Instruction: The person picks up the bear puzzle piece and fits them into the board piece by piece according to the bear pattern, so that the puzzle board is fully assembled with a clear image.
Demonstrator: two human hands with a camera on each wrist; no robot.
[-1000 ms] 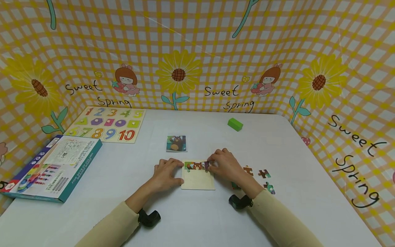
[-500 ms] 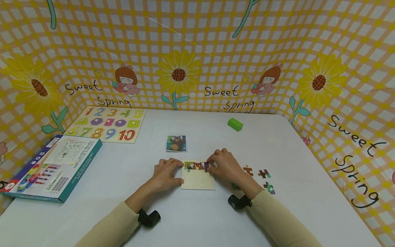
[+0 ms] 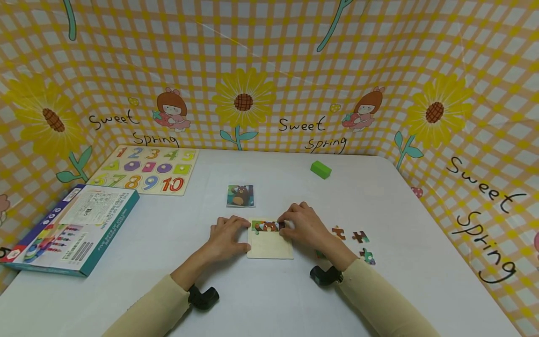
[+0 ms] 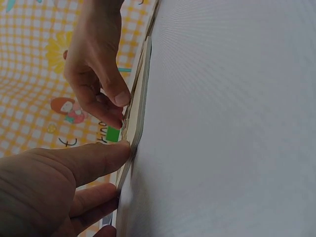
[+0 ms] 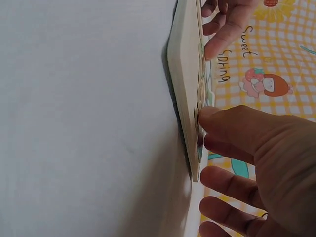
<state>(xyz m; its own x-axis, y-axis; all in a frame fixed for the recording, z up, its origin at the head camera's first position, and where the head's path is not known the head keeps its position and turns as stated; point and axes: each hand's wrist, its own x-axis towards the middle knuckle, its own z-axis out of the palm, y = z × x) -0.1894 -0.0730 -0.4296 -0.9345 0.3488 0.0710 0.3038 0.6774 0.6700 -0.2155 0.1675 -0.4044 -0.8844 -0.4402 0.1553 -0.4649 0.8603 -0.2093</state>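
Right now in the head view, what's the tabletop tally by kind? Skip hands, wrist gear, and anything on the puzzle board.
Puzzle board: 1
Loose puzzle pieces: 4, one partly hidden
Bear picture: 1
Number board: 1
Box: 1
Green block: 1
Total: 9 visible

In the head view, a soft and even light is falling on the white tabletop [image 3: 269, 295], and only faint shadows are lying near the sleeves [image 3: 147, 304]. The wide lens is bending the checked cloth [image 3: 269, 51], and its pattern is stretching strongly toward the right edge. The smallest print on the box [image 3: 80, 229] is looking too blurred for reading. Both wrist views are appearing dimmer and greyer. In the left one, fine ripple lines are crossing the tabletop. In the right one, a broad soft shadow is spreading beside the wooden board [image 5: 185, 64], and the right hand [image 5: 276, 168] is looking darker at its lower side.
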